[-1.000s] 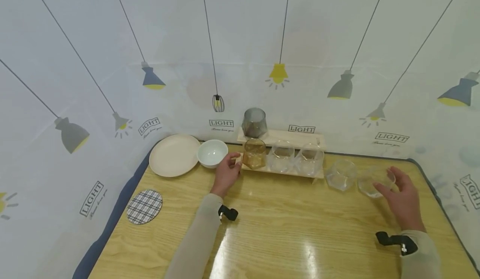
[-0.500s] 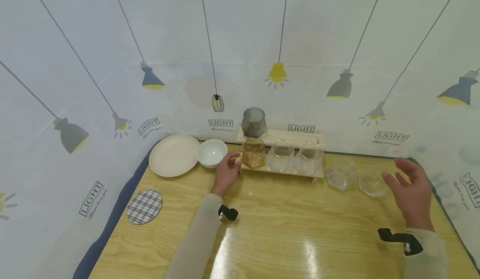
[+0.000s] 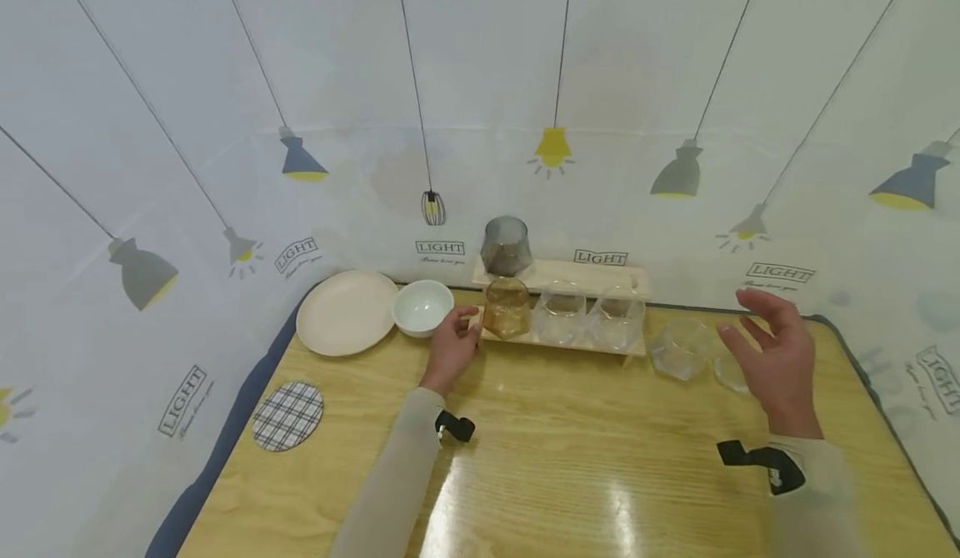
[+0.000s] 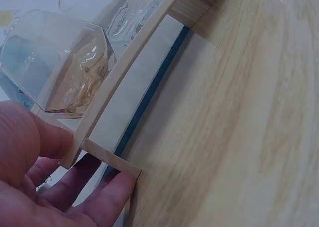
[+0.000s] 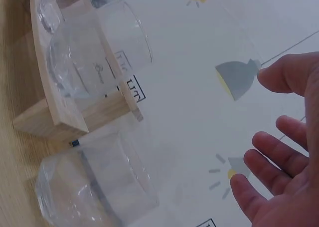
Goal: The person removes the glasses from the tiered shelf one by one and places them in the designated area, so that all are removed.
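Note:
My left hand (image 3: 452, 346) holds the left end of a two-step wooden rack (image 3: 592, 275). In the left wrist view, its thumb lies on the shelf's end and its fingers reach beneath. A grey glass (image 3: 506, 246) stands on the upper step. On the lower step are an amber glass (image 3: 507, 308) and two clear glasses, one in the middle (image 3: 561, 315) and one at the right (image 3: 617, 321). Holding nothing, my right hand (image 3: 776, 366) hovers with spread fingers near a clear glass (image 3: 681, 350) on the table. It partly hides another clear glass (image 3: 727, 373).
Left of the rack are a pale bowl (image 3: 423, 306) and a cream plate (image 3: 348, 312). A round checked coaster (image 3: 288, 416) lies nearer on the wooden table (image 3: 555, 450). A printed cloth wall (image 3: 480, 58) rises behind the table.
My right hand has left the rightmost clear glass, first drawing back to the right, then moving up and left above the table. The left hand has stayed on the rack's end.

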The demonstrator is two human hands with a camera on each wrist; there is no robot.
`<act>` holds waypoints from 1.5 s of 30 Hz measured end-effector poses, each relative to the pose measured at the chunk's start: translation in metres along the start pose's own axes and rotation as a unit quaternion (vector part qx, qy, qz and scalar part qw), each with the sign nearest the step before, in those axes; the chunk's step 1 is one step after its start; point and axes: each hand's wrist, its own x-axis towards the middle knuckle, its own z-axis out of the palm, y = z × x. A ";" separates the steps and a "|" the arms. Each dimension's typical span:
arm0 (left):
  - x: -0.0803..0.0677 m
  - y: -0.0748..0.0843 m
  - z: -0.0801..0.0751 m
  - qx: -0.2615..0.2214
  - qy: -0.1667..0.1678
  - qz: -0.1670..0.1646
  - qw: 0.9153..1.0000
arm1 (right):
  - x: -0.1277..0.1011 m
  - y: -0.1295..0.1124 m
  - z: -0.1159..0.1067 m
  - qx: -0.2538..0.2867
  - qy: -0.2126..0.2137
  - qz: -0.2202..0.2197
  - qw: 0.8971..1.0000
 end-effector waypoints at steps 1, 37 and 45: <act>0.000 0.000 -0.001 -0.002 0.001 -0.001 1.000 | 0.001 -0.003 0.005 0.012 -0.005 -0.006 1.000; 0.002 0.000 0.000 -0.032 0.001 -0.010 0.999 | 0.047 -0.070 0.193 0.014 -0.231 -0.016 0.973; 0.002 -0.001 0.001 -0.026 0.004 -0.022 0.999 | 0.068 -0.074 0.237 -0.055 -0.264 0.008 0.963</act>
